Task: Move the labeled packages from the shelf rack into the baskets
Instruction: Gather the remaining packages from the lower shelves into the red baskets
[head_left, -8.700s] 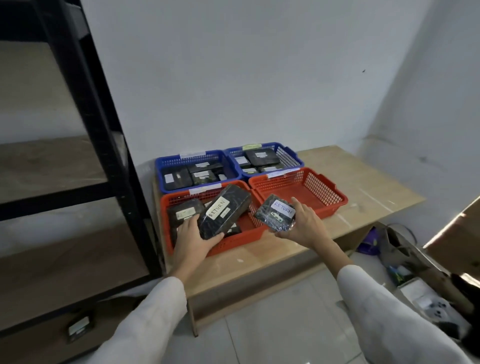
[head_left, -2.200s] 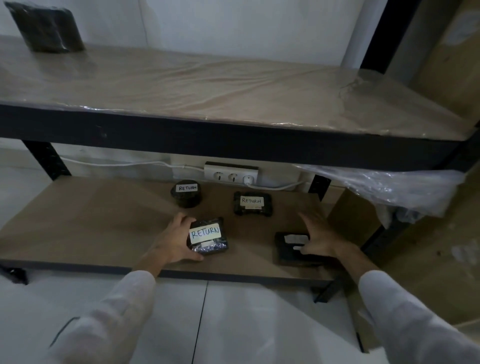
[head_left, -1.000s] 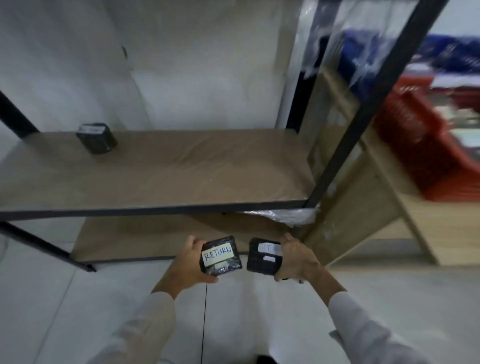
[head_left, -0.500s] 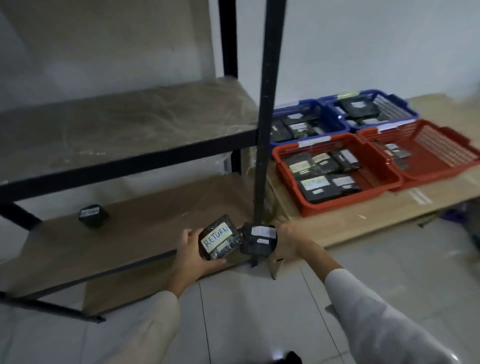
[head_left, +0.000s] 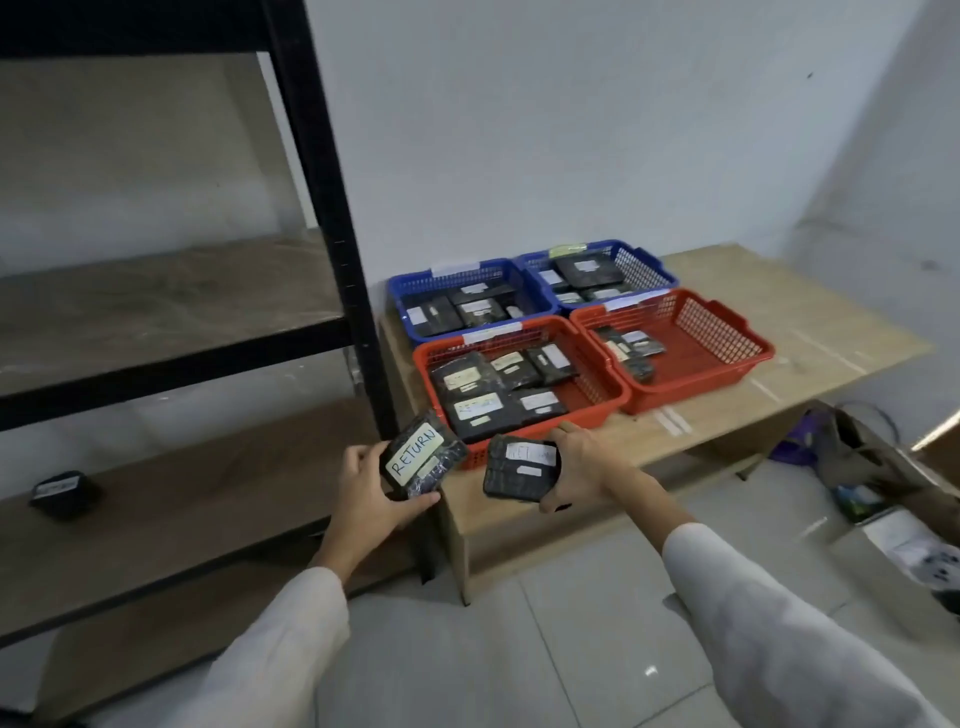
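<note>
Head: package (head_left: 423, 461) inside left grip (head_left: 366, 491) (label (head_left: 415, 451) up)

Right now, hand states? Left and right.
Left hand: closed, holding the RETURN package.
Right hand: closed, holding a black package; label unreadable.

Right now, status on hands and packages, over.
Left hand grips black RETURN-labelled package. Right hand grips second black white-labelled package. Red mesh basket ahead; nothing between.
</note>
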